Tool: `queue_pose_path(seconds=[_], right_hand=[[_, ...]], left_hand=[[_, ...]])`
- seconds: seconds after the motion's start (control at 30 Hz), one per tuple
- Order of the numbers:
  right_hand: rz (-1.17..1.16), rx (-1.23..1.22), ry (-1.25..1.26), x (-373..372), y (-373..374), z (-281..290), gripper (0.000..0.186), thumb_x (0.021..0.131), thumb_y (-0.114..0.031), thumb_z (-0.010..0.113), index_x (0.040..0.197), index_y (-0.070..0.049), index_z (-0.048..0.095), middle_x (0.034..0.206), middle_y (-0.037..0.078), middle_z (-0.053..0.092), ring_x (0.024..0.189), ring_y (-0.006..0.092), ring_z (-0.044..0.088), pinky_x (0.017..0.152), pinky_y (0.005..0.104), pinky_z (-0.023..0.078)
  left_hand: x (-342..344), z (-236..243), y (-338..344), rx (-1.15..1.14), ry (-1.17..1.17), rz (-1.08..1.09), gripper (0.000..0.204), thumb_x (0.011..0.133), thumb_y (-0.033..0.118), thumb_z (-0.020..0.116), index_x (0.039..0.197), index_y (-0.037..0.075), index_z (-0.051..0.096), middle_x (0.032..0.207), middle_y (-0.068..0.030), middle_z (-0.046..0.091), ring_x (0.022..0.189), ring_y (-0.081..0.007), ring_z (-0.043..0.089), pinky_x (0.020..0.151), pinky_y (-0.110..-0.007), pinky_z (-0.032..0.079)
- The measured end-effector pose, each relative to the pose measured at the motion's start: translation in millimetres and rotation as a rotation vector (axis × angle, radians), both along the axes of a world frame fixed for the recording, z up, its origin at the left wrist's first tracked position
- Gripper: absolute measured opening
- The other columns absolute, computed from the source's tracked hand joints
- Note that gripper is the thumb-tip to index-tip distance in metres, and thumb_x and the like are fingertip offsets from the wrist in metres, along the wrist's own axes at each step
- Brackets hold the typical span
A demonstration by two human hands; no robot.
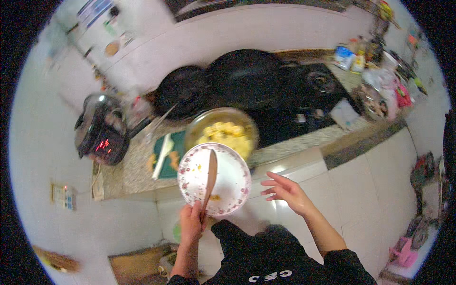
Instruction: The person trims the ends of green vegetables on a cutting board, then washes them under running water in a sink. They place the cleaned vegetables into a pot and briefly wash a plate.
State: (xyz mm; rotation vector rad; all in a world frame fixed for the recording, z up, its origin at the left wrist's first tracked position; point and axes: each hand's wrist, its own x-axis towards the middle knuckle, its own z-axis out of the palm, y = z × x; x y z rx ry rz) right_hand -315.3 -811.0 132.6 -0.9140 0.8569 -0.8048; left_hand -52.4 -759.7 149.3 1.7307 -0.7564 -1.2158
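While our left hand [191, 222] grips the near rim of the flowered plate [232, 178], the fingers are closed on that rim together with the handle end of a wooden spatula [211, 176]. From those fingers the plate spreads up and to the right, tilted, and the spatula blade runs straight up across the plate's white face. A few yellow bits sit on the plate just above the fingertips. Beyond the plate's far rim, well past the fingers, we see the metal bowl [221, 118] of yellow food chunks [227, 133] on the counter. Our right hand [285, 190] hangs just right of the plate, fingers spread wide, holding nothing, not touching the rim. Behind the bowl stand two dark woks [247, 78] on the stove.
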Motion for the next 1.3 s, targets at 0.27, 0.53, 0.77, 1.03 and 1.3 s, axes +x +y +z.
queue_pose_path(seconds=[0.27,0.53,0.77,1.03,1.3], right_hand=[[-0.136,0.083,-0.177,-279.5,-24.3,20.7,0.055,0.081,-0.019,0.048,0.127,-0.006,0.02,0.107,0.012,0.049,0.093,0.0195,0.052,0.072,0.0301,0.047],[-0.691,-0.005,0.247,-600.3,-58.5,28.7,0.036,0.078,-0.013,0.043,0.112,-0.001,0.039,0.092,0.005,0.051,0.077,0.0113,0.049,0.063,0.0235,0.043],[-1.199,0.125,0.149,-920.4,-88.5,69.0,0.035,0.078,-0.015,0.043,0.109,0.001,0.039,0.096,0.011,0.051,0.082,0.0171,0.052,0.064,0.0295,0.046],[-1.178,0.067,0.168,-1205.9,-167.5,104.7,0.034,0.08,-0.011,0.039,0.112,-0.001,0.038,0.1,0.01,0.05,0.085,0.0164,0.052,0.068,0.0276,0.045],[-1.202,0.046,0.096,-1426.7,-246.4,108.1,0.037,0.078,-0.013,0.041,0.113,-0.001,0.037,0.1,0.01,0.05,0.085,0.0179,0.052,0.07,0.0292,0.045]], left_hand=[[-305.7,13.6,-75.2,0.156,0.189,-0.426,0.025,0.084,0.022,0.041,0.068,0.003,0.045,0.046,-0.0015,0.038,0.03,-0.009,0.031,0.027,-0.023,0.023],[-643.4,2.5,-197.4,0.275,0.336,-0.936,0.026,0.086,0.025,0.038,0.081,0.001,0.047,0.048,-0.0041,0.044,0.03,-0.0078,0.031,0.027,-0.021,0.022],[-955.8,61.8,-292.1,-0.051,0.447,-1.346,0.033,0.085,0.02,0.042,0.113,0.001,0.043,0.054,0.0029,0.037,0.042,-0.0034,0.03,0.036,-0.016,0.022],[-1254.1,99.8,-356.4,0.199,0.859,-1.17,0.044,0.086,0.034,0.036,0.11,-0.001,0.043,0.05,-0.0066,0.045,0.031,-0.0083,0.033,0.03,-0.019,0.025],[-1471.6,101.4,-432.9,-0.094,0.824,-1.086,0.033,0.084,0.019,0.045,0.112,0.001,0.046,0.06,-0.004,0.049,0.043,-0.0056,0.036,0.039,-0.017,0.027]])
